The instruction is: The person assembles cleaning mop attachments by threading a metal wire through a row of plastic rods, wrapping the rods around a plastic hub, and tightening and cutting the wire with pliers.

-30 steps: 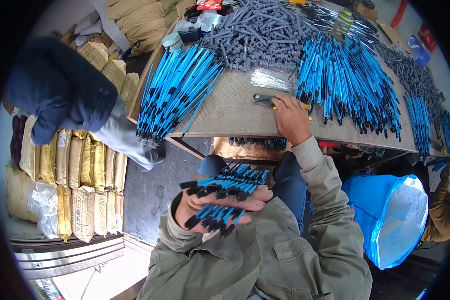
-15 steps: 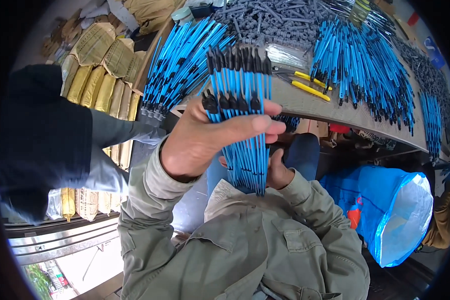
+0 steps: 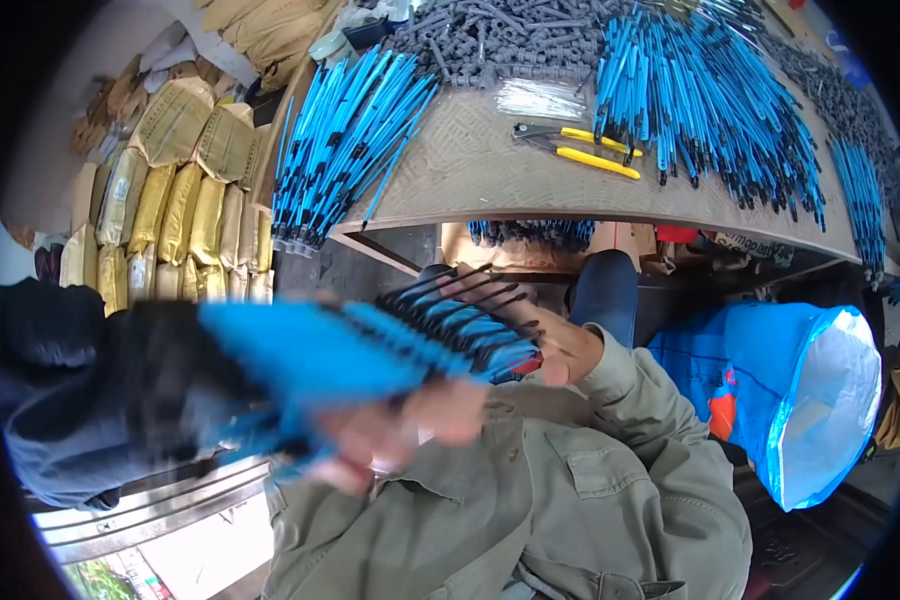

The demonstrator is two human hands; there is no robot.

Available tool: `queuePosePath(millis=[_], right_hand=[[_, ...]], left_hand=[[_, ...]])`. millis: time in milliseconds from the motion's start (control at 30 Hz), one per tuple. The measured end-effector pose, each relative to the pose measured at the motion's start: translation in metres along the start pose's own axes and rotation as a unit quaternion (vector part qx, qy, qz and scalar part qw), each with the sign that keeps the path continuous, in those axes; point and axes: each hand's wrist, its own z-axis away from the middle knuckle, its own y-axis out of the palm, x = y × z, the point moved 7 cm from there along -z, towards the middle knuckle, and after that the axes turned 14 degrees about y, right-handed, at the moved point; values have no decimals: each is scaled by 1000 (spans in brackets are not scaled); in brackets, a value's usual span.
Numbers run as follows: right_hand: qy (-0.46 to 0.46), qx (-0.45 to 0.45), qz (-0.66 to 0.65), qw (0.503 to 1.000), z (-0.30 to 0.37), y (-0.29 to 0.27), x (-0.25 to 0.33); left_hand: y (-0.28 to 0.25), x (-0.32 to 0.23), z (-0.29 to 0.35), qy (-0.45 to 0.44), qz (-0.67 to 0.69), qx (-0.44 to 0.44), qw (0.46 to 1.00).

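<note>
Both hands, left [image 3: 390, 440] and right [image 3: 560, 355], clamp a blurred bundle of blue rods [image 3: 370, 350] at chest height. It is clear of the table edge [image 3: 590, 215], with open room below.

Landmark: I take the workbench [image 3: 470, 170].
Sacks: tan and yellow filled sacks [image 3: 170, 220], stacked in rows left of the workbench.
Big bag: blue woven bag [image 3: 800, 390], open, pale inside, below the workbench's right end.
Clear packet: small transparent packet [image 3: 540, 98] lying on the workbench top.
</note>
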Motion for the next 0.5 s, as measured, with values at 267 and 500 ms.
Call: queuePosePath(millis=[267, 500], right_hand=[[-149, 2, 140, 979, 9, 6, 12], [1, -7, -331, 944, 2, 9, -1]], left_hand=[[21, 13, 10, 84, 48, 128, 987], [-147, -88, 87, 169, 81, 213, 959]])
